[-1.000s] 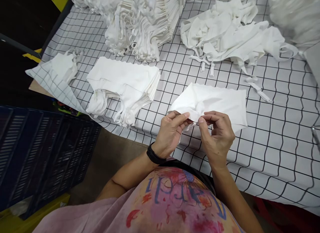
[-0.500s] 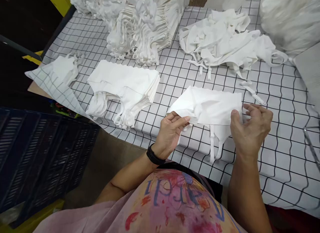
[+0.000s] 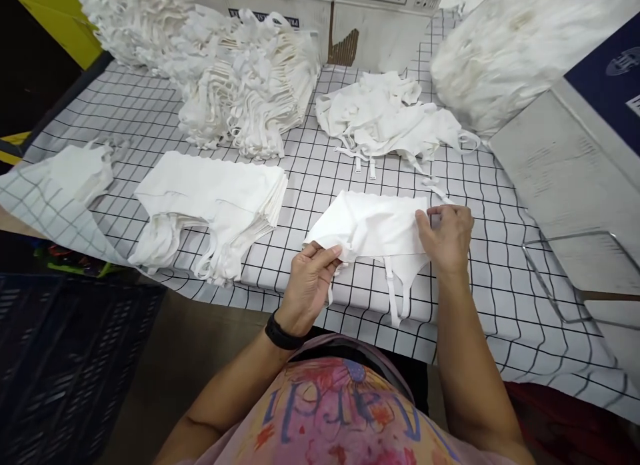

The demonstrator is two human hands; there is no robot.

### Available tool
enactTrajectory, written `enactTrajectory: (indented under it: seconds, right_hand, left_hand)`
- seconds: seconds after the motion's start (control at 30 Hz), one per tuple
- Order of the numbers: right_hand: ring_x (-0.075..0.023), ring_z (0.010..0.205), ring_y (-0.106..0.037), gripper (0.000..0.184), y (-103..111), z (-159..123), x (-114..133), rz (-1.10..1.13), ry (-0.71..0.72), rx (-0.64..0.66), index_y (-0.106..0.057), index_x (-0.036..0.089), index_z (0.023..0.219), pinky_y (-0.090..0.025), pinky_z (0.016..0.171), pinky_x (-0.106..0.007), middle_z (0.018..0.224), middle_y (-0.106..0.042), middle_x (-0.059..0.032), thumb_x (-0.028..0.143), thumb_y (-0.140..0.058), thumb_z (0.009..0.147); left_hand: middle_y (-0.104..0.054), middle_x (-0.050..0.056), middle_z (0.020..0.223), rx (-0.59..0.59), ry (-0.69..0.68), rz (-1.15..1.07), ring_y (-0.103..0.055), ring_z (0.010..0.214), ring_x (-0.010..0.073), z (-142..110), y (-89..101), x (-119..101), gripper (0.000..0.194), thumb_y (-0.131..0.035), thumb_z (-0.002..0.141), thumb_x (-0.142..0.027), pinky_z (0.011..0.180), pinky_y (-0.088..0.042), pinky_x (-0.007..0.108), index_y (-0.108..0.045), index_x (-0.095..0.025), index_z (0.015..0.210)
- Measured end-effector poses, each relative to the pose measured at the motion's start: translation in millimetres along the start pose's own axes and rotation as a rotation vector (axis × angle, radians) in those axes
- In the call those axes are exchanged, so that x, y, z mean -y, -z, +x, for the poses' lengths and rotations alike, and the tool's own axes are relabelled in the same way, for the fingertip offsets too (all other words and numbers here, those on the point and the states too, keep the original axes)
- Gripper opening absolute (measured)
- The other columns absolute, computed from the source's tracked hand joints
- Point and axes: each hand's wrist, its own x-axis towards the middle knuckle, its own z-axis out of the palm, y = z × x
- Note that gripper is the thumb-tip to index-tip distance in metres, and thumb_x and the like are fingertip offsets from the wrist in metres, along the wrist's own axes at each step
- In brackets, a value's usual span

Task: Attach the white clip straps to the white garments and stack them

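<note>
A white strapped bra top [image 3: 380, 218] lies near the table's front edge, its scalloped edge away from me and its straps hanging toward me. My left hand [image 3: 313, 278], with a black band at the wrist, pinches its lower left corner between thumb and fingers. At the right edge is my right hand [image 3: 447, 238], thumb on the fabric and curled fingers beside the border; its hold looks light. Left of these hands sits a neat stack of similar white tops [image 3: 210, 185]. A loose white strap piece [image 3: 437, 188] lies just beyond my right hand.
Behind are a tall heap of white garments [image 3: 245, 85] and a crumpled pile of them [image 3: 385, 115]. A stuffed clear bag [image 3: 500, 58] and a cardboard box [image 3: 565, 165] stand at right, near a wire frame [image 3: 575, 278]. Blue crates [image 3: 65, 358] sit lower left.
The view has shifted, so the table appears farther left and more boxes show at the back and right. Both hands keep nearly the same positions on the bra top.
</note>
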Motion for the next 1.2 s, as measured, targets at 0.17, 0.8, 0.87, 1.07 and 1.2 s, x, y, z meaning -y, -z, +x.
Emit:
enactTrajectory:
  seconds: [0.17, 0.8, 0.87, 1.07, 1.2]
  right_hand:
    - [-0.0247, 0.086, -0.059, 0.010, -2, 19, 6, 0.087, -0.003, -0.017, -0.061, 0.020, 0.081, -0.049, 0.095, -0.051, 0.093, -0.061, -0.0091, 0.029, -0.064, 0.078]
    - [-0.0193, 0.082, -0.070, 0.009, 81, -129, 74, 0.563, 0.100, -0.047, -0.077, 0.022, 0.094, -0.059, 0.074, -0.035, 0.091, -0.074, -0.0030, 0.023, -0.080, 0.086]
    - [-0.0184, 0.083, -0.070, 0.008, 81, -135, 86, 0.552, 0.184, -0.021, -0.077, 0.022, 0.094, -0.058, 0.075, -0.034, 0.092, -0.075, -0.0025, 0.019, -0.078, 0.087]
    - [-0.0167, 0.078, -0.070, 0.006, 83, -136, 97, 0.473, 0.295, 0.008, -0.075, 0.023, 0.090, -0.057, 0.073, -0.032, 0.087, -0.075, 0.0000, 0.016, -0.075, 0.090]
    - [-0.0177, 0.078, -0.070, 0.007, 85, -138, 97, 0.466, 0.312, 0.035, -0.074, 0.023, 0.089, -0.057, 0.072, -0.033, 0.084, -0.074, 0.0000, 0.017, -0.073, 0.091]
  left_hand:
    - [-0.078, 0.003, 0.092, -0.019, 0.017, -0.066, -0.073, 0.086, 0.0126, -2, -0.5, -1, 0.023, -0.090, 0.071, -0.017, 0.085, -0.057, 0.026, -0.071, -0.013, 0.084]
    - [-0.076, 0.002, 0.082, 0.148, 0.094, 0.079, -0.070, 0.071, 0.0117, -40, -19.4, -2, 0.026, -0.092, 0.068, -0.019, 0.076, -0.059, 0.027, -0.075, -0.013, 0.088]
    - [-0.077, 0.003, 0.082, 0.166, 0.068, 0.103, -0.070, 0.071, 0.0112, -45, -22.5, -1, 0.026, -0.091, 0.068, -0.018, 0.075, -0.058, 0.025, -0.076, -0.013, 0.089]
    - [-0.076, 0.002, 0.079, 0.153, -0.047, 0.174, -0.070, 0.072, 0.0102, -57, -27.2, 4, 0.026, -0.094, 0.067, -0.022, 0.075, -0.057, 0.023, -0.077, -0.014, 0.085]
    - [-0.076, 0.001, 0.078, 0.144, -0.123, 0.218, -0.069, 0.069, 0.0105, -59, -26.6, 8, 0.028, -0.096, 0.066, -0.027, 0.071, -0.056, 0.024, -0.076, -0.017, 0.083]
